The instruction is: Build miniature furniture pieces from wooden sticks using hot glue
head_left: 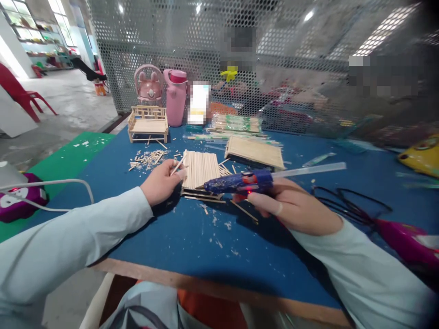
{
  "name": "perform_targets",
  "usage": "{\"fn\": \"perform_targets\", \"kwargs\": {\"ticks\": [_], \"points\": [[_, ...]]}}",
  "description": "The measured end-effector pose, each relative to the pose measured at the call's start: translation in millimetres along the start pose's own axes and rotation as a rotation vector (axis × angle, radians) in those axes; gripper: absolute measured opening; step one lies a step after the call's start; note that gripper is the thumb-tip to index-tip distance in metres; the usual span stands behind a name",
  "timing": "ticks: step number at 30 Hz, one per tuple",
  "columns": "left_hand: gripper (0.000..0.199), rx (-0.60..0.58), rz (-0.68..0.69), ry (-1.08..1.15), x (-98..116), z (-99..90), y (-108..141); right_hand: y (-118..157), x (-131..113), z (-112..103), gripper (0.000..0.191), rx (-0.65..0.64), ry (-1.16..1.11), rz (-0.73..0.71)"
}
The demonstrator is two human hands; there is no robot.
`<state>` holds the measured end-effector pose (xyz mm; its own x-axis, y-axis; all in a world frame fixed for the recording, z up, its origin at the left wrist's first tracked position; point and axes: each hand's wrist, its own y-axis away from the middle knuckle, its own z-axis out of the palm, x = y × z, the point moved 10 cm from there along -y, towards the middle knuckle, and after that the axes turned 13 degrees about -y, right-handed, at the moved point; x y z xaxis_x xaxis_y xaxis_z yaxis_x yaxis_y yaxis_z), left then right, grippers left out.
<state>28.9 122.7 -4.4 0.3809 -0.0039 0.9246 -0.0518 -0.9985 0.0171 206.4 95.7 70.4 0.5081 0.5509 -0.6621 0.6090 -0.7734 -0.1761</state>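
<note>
Blue counter (164,240), strewn with wood scraps, with clock directions taken from the slatted wooden piece (202,165) near its middle. Far left, at nine o'clock, purple device (40,194) beside a looped white cable (77,181). Nearer in, also at nine, loose heap of short stick offcuts (151,160); beyond, at ten, miniature wooden bench (148,125), upright, in front of a pink animal-eared item (150,89). Between eight and nine, left grip (162,183) pinched on a thin stick (177,165), just beside the slatted piece's left edge. At eleven, pink bottle (175,103), upright. At the clock's centre, slatted piece itself, with pale sticks side by side, between both hands. Toward three, blue glue gun (236,182), with nozzle at the piece's near edge, whether touching or just above impossible to tell. At one, wrapped stick bundles (236,122); between two and three, tilted slatted panel (255,152). Toward four, right grip (291,205) clamped around the glue gun. Far right, toward three, coiled black cable (356,218), second purple device (399,233) and yellow object (420,155).
</note>
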Motion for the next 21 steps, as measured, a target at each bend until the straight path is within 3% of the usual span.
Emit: {"fn": "perform_targets", "kwargs": {"ticks": [5,21], "points": [[0.008,-0.007,0.013,-0.097,-3.0,-0.6,-2.2,-6.3,-13.6,12.7,0.043,-0.015,0.067,-0.081],[0.009,-0.017,0.061,-0.132,-0.4,-0.1,-3.5,-7.7,-12.5,22.8,0.038,-0.037,0.064,-0.064]]}}
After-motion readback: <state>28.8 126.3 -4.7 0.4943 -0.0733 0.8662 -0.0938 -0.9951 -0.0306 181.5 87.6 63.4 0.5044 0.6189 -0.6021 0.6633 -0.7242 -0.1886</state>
